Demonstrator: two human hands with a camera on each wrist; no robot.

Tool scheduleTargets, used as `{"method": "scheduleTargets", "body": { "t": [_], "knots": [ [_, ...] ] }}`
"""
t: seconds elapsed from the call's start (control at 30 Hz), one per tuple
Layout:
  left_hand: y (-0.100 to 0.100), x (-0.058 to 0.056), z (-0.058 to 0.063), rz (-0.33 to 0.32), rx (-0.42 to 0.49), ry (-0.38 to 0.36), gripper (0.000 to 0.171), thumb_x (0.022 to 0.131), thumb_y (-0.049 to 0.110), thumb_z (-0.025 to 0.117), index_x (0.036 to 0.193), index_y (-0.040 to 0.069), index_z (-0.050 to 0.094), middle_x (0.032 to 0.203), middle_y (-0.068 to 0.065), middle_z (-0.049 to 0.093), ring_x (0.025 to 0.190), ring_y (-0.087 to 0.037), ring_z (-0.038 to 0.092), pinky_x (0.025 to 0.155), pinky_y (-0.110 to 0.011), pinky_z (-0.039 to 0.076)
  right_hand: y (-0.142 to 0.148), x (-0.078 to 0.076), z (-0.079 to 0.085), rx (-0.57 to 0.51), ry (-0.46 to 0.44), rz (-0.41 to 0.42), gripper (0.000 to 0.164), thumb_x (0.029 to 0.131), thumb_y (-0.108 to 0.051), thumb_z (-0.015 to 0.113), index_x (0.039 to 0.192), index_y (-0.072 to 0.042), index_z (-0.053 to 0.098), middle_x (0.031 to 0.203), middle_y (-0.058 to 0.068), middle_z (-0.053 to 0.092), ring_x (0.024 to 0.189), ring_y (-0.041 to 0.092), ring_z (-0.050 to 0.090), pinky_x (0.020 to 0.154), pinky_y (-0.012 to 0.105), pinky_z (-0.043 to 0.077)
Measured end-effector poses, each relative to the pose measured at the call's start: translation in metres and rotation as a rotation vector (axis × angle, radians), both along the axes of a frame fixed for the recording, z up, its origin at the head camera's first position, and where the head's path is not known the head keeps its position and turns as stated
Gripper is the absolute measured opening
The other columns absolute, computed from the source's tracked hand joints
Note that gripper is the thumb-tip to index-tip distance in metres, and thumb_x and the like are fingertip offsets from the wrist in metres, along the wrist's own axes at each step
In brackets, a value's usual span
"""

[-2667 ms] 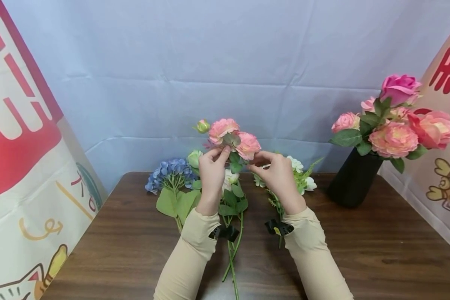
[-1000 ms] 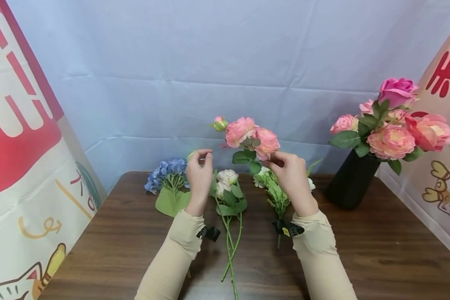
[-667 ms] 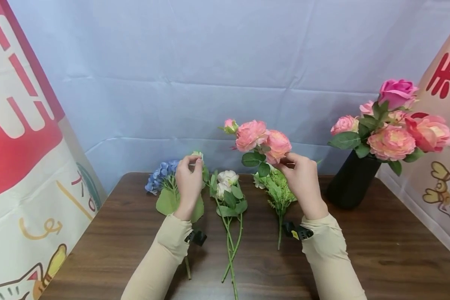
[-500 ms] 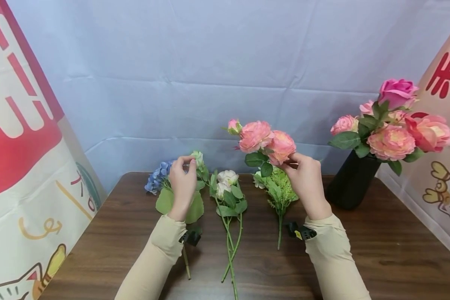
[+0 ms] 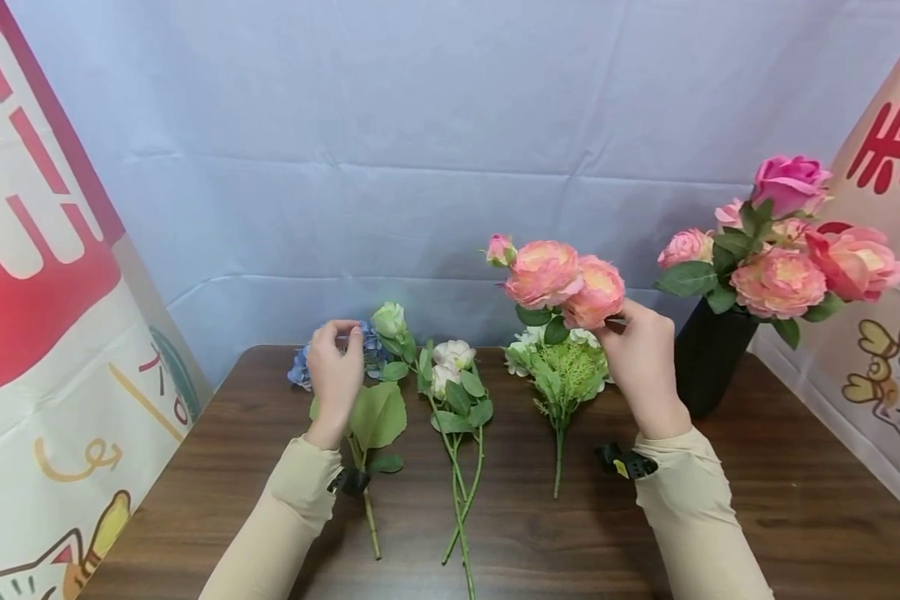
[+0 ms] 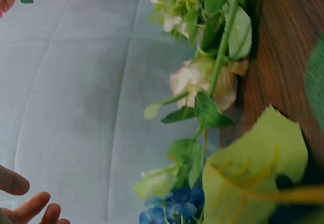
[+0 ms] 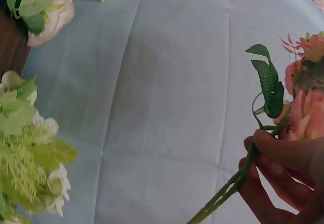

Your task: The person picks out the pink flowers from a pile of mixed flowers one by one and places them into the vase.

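My right hand holds up a pink peony spray, two full blooms and a bud, just left of the vase. In the right wrist view, thumb and fingers pinch its green stem just below the blooms. My left hand holds nothing; it hovers in front of the blue hydrangea and hides part of it. Its fingers bend loosely toward the thumb, and in the left wrist view a gap shows between the fingertips.
A black vase of pink flowers stands at the right. On the brown table lie a pale green rose, white roses with crossed stems, and a white-flowered green bunch. A pale blue cloth hangs behind.
The left hand has let go of the peony spray and moved left toward the hydrangea. The right hand has carried the spray rightward, closer to the vase.
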State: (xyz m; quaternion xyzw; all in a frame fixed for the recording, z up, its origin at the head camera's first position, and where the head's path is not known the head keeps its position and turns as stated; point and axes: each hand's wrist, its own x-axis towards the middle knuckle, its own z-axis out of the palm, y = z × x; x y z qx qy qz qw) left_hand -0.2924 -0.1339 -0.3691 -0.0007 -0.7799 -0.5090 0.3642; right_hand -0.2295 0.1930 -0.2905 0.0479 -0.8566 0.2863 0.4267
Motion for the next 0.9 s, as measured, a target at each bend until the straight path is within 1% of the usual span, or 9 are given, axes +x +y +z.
{"method": "scheduleTargets", "body": {
  "t": [0.03,0.1,0.17,0.23,0.37,0.57,0.67,0.8,0.9],
  "knots": [
    [-0.002,0.0,-0.001,-0.001,0.003,-0.006,0.015,0.085,0.018,0.055,0.093,0.008,0.064,0.092,-0.007,0.058,0.082,-0.021,0.051,0.074,-0.036,0.036,0.002,0.0,0.0,-0.002,0.019,-0.014,0.006,0.074,-0.006,0.066,0.078,-0.002,0.067,0.072,0.016,0.066,0.066,0.029,0.062,0.059,0.04,0.048],
    [-0.006,0.0,-0.003,0.003,0.002,-0.009,0.016,0.085,0.018,0.055,0.094,0.008,0.064,0.093,-0.007,0.057,0.083,-0.021,0.05,0.074,-0.036,0.036,0.004,0.001,0.001,0.001,0.051,-0.041,0.004,0.073,-0.004,0.065,0.071,-0.001,0.065,0.062,0.015,0.063,0.056,0.026,0.055,0.052,0.035,0.042],
    [-0.01,0.0,-0.005,0.007,-0.005,-0.007,0.017,0.085,0.018,0.054,0.095,0.007,0.064,0.093,-0.007,0.057,0.084,-0.023,0.05,0.075,-0.036,0.036,0.007,0.002,0.002,0.015,0.076,-0.069,0.01,0.074,-0.003,0.062,0.064,-0.001,0.06,0.053,0.013,0.056,0.048,0.021,0.045,0.048,0.031,0.033],
    [-0.012,0.0,-0.007,0.007,-0.013,-0.002,0.018,0.085,0.017,0.054,0.096,0.006,0.063,0.094,-0.007,0.057,0.085,-0.026,0.05,0.077,-0.037,0.035,0.01,0.003,0.003,0.018,0.092,-0.088,0.015,0.075,-0.002,0.059,0.06,-0.002,0.057,0.049,0.011,0.051,0.046,0.018,0.036,0.047,0.028,0.027],
    [-0.016,-0.001,-0.012,0.009,-0.03,-0.003,0.017,0.086,0.018,0.054,0.096,0.007,0.063,0.097,-0.008,0.056,0.087,-0.03,0.05,0.075,-0.037,0.036,0.015,0.004,0.004,0.01,0.115,-0.103,0.015,0.077,-0.003,0.058,0.062,0.0,0.057,0.05,0.013,0.052,0.048,0.018,0.038,0.048,0.029,0.028],
    [-0.023,-0.001,-0.014,0.032,-0.042,-0.006,0.018,0.086,0.019,0.054,0.096,0.008,0.063,0.099,-0.008,0.057,0.086,-0.024,0.048,0.074,-0.037,0.036,0.02,0.007,0.004,-0.015,0.132,-0.129,0.012,0.077,-0.004,0.057,0.066,0.001,0.059,0.054,0.017,0.055,0.051,0.024,0.045,0.051,0.032,0.03],
    [-0.027,-0.001,-0.014,0.047,-0.052,-0.004,0.017,0.085,0.018,0.054,0.095,0.008,0.063,0.097,-0.008,0.057,0.085,-0.023,0.048,0.076,-0.036,0.034,0.023,0.008,0.004,-0.032,0.139,-0.152,0.012,0.077,-0.006,0.057,0.069,0.001,0.061,0.054,0.016,0.056,0.05,0.022,0.043,0.051,0.03,0.03],
    [-0.032,0.0,-0.016,0.057,-0.066,-0.011,0.017,0.085,0.017,0.054,0.094,0.007,0.063,0.095,-0.01,0.057,0.085,-0.025,0.048,0.077,-0.037,0.035,0.028,0.009,0.003,-0.042,0.152,-0.172,0.016,0.078,-0.009,0.057,0.065,0.0,0.059,0.051,0.015,0.052,0.048,0.013,0.036,0.05,0.027,0.027],
    [-0.036,0.001,-0.017,0.066,-0.078,-0.011,0.017,0.084,0.017,0.055,0.094,0.006,0.064,0.092,-0.011,0.058,0.085,-0.026,0.048,0.077,-0.037,0.034,0.032,0.009,0.003,-0.05,0.172,-0.187,0.02,0.079,-0.01,0.056,0.062,0.0,0.057,0.049,0.014,0.05,0.047,0.01,0.033,0.049,0.025,0.025]
  ]
}}
